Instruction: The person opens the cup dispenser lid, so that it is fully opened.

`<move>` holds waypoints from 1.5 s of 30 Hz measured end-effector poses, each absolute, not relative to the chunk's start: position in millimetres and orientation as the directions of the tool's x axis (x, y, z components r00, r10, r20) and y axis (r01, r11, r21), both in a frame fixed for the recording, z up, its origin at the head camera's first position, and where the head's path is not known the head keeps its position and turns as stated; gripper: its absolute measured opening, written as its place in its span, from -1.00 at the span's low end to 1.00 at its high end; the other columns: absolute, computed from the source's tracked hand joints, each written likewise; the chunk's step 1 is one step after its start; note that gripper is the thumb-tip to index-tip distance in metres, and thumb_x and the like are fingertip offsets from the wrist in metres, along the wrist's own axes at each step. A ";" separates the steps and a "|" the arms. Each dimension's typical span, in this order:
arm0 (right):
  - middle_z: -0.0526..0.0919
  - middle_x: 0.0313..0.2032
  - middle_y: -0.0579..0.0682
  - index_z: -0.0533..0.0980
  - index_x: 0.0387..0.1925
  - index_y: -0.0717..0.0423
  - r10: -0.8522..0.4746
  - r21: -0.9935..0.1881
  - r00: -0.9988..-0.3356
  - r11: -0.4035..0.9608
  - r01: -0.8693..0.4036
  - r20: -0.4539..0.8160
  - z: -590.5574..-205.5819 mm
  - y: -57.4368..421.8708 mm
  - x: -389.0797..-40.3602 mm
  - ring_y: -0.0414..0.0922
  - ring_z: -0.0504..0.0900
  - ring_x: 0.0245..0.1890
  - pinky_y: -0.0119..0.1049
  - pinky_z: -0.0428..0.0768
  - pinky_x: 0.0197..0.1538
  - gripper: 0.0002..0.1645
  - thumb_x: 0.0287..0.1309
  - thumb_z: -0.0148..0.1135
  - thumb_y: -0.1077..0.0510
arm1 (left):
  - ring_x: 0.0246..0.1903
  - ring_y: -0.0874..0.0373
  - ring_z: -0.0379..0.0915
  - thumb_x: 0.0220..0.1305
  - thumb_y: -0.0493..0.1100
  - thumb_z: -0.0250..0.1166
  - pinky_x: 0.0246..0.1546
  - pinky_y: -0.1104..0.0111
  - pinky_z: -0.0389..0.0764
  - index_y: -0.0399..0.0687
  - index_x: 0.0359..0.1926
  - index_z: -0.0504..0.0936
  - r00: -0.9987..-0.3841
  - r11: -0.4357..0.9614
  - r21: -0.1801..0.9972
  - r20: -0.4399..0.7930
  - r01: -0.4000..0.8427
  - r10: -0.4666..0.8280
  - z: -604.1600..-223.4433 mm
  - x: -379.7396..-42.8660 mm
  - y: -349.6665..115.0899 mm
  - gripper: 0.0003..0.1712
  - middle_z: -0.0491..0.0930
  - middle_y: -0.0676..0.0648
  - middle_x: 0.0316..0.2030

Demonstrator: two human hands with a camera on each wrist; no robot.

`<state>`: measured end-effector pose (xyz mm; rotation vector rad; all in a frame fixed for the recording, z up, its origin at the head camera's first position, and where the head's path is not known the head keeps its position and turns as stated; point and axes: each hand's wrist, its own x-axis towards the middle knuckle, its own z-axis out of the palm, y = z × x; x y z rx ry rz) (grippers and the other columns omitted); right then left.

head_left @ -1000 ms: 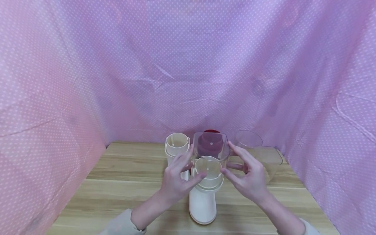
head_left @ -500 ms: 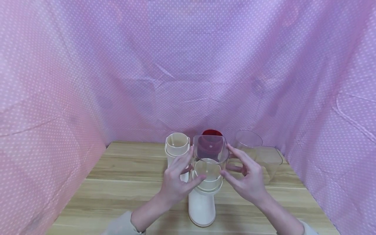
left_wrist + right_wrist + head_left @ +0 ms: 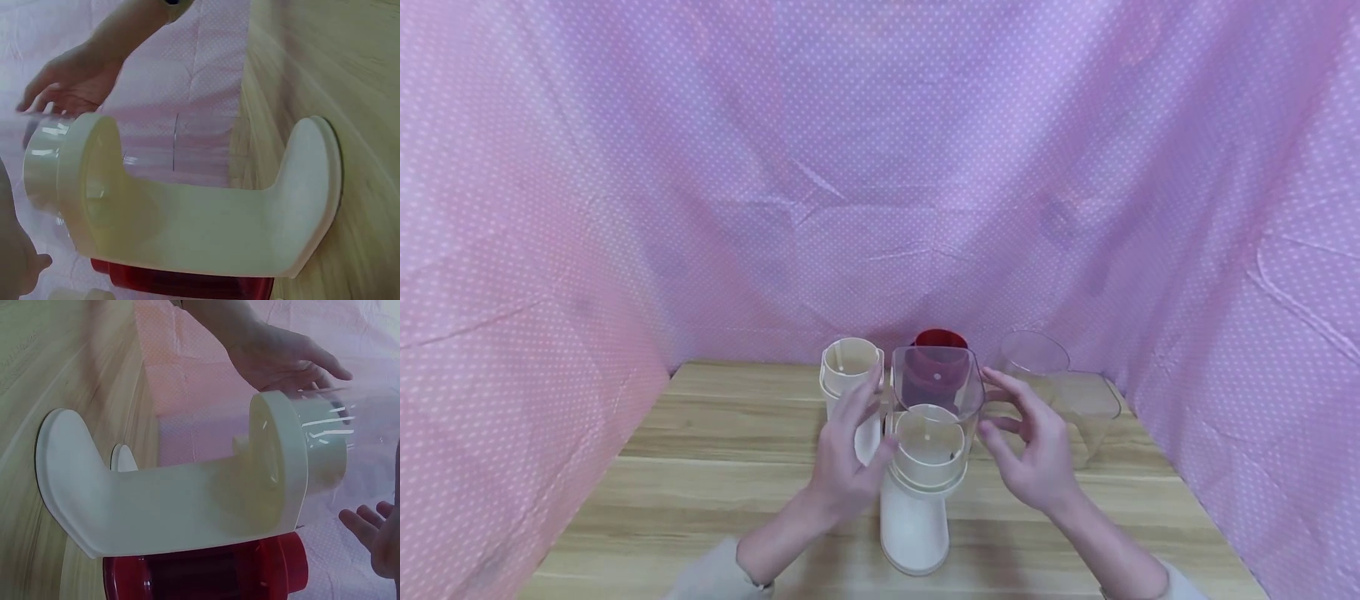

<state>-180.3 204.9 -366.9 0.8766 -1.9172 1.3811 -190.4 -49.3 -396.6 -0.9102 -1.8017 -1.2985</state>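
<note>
A cream stand (image 3: 914, 533) with a round collar on top stands upright on the table, in the middle of the head view. Over its collar sits a clear plastic container (image 3: 976, 404) with a squarish open top. My left hand (image 3: 841, 458) is just left of the container, its fingers loosely extended and the thumb off the wall. On the other side my right hand (image 3: 1039, 454) has its fingers spread and slightly bent beside the container. In the right wrist view, its fingertips (image 3: 356, 525) show apart from the clear wall. Neither hand grips anything.
Behind my left hand stands a second cream stand (image 3: 852, 383). A red stand (image 3: 942, 337) is at the back, partly seen through the clear container. Two more clear containers, one round (image 3: 1033, 358) and one squarish (image 3: 1093, 400), stand at the back right.
Both hands have let go of the clear container and drawn slightly outward, the left more to the left. The container and its stand shifted slightly toward me earlier in the second.
</note>
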 end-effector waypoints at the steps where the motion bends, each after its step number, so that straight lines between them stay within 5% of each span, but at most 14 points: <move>1: 0.65 0.29 -0.17 0.47 0.35 0.41 -0.150 -0.580 -0.619 0.239 -0.779 0.771 -367.4 204.8 -182.1 -0.32 0.70 0.11 -0.42 0.79 -0.06 -0.31 0.14 0.28 0.58 | 0.23 -0.19 0.57 0.33 -0.31 0.27 0.17 0.00 0.75 -0.42 0.52 0.32 -0.516 0.216 0.484 0.846 0.848 0.131 -396.2 -193.2 -49.8 -0.24 0.48 -0.34 0.42; 5: 0.67 0.13 -0.35 0.48 0.28 0.44 -0.122 -0.670 -0.703 0.228 -0.707 0.700 -371.8 202.0 -188.6 -0.37 0.71 0.04 -0.46 0.78 -0.08 -0.50 0.32 0.13 0.58 | 0.35 -0.15 0.53 0.43 -0.42 0.11 0.32 0.00 0.64 -0.32 0.59 0.25 -0.642 0.100 0.636 0.742 0.765 0.193 -397.8 -203.9 -52.5 -0.26 0.34 -0.28 0.55; 8: 0.68 0.03 -0.31 0.49 0.22 0.48 -0.123 -0.704 -0.730 0.198 -0.682 0.672 -375.7 198.5 -191.9 -0.36 0.70 -0.03 -0.45 0.79 -0.12 -0.57 0.34 0.10 0.59 | 0.35 -0.09 0.54 0.49 -0.42 0.06 0.34 0.06 0.64 -0.33 0.61 0.22 -0.681 0.025 0.699 0.687 0.715 0.254 -402.4 -208.0 -54.3 -0.30 0.29 -0.34 0.57; 14: 0.69 0.02 -0.23 0.51 0.20 0.44 -0.127 -0.731 -0.749 0.164 -0.663 0.650 -376.0 192.5 -197.4 -0.34 0.70 0.02 -0.48 0.77 -0.11 -0.59 0.36 0.07 0.57 | 0.15 0.06 0.67 0.45 -0.44 0.12 0.22 0.11 0.74 -0.37 0.59 0.23 -0.652 -0.013 0.675 0.717 0.737 0.248 -406.0 -207.7 -53.4 -0.28 0.60 -0.42 0.23; 22: 0.74 0.06 -0.31 0.51 0.15 0.52 -0.140 -0.722 -0.728 0.100 -0.685 0.671 -378.5 191.5 -204.9 -0.37 0.73 0.06 -0.51 0.72 0.08 -0.62 0.39 -0.07 0.57 | 0.15 -0.15 0.71 0.34 -0.36 0.27 0.06 0.04 0.81 -0.24 0.58 0.29 -0.645 0.140 0.630 0.748 0.764 0.156 -401.8 -185.3 -43.3 -0.20 0.69 -0.26 0.23; 27: 0.76 0.00 -0.30 0.52 0.11 0.56 -0.122 -0.741 -0.744 0.081 -0.667 0.657 -378.1 192.8 -204.0 -0.38 0.74 -0.02 -0.53 0.72 0.01 -0.67 0.44 -0.06 0.55 | 0.13 -0.11 0.70 0.29 -0.43 0.28 0.06 0.05 0.81 -0.33 0.55 0.28 -0.597 0.086 0.592 0.782 0.801 0.180 -404.5 -190.2 -46.9 -0.19 0.68 -0.32 0.17; 31: 0.75 -0.08 -0.31 0.55 0.07 0.54 -0.097 -0.757 -0.766 0.118 -0.643 0.635 -377.1 194.3 -198.8 -0.38 0.72 -0.12 -0.54 0.70 -0.10 -0.71 0.46 -0.02 0.52 | 0.19 0.03 0.66 0.28 -0.52 0.24 0.15 0.05 0.77 -0.44 0.54 0.26 -0.622 -0.030 0.644 0.748 0.764 0.234 -406.6 -198.2 -53.6 -0.20 0.62 -0.43 0.16; 35: 0.74 -0.09 -0.32 0.57 0.06 0.48 -0.137 -0.761 -0.776 0.151 -0.631 0.616 -378.3 194.5 -193.9 -0.39 0.71 -0.18 -0.51 0.71 -0.20 -0.71 0.44 0.00 0.52 | 0.24 0.18 0.63 0.32 -0.46 0.23 0.21 0.15 0.74 -0.30 0.56 0.30 -0.671 -0.044 0.711 0.681 0.702 0.292 -407.2 -200.0 -57.9 -0.22 0.63 -0.40 0.25; 45: 0.77 0.03 -0.21 0.60 0.13 0.36 -0.167 -0.750 -0.759 0.126 -0.650 0.630 -381.7 191.0 -199.6 -0.30 0.78 -0.07 -0.47 0.73 -0.19 -0.58 0.44 -0.09 0.52 | 0.20 -0.01 0.68 0.29 -0.32 0.36 0.06 0.17 0.81 -0.13 0.51 0.42 -0.691 0.142 0.677 0.693 0.722 0.207 -409.6 -184.3 -49.3 -0.24 0.71 -0.20 0.20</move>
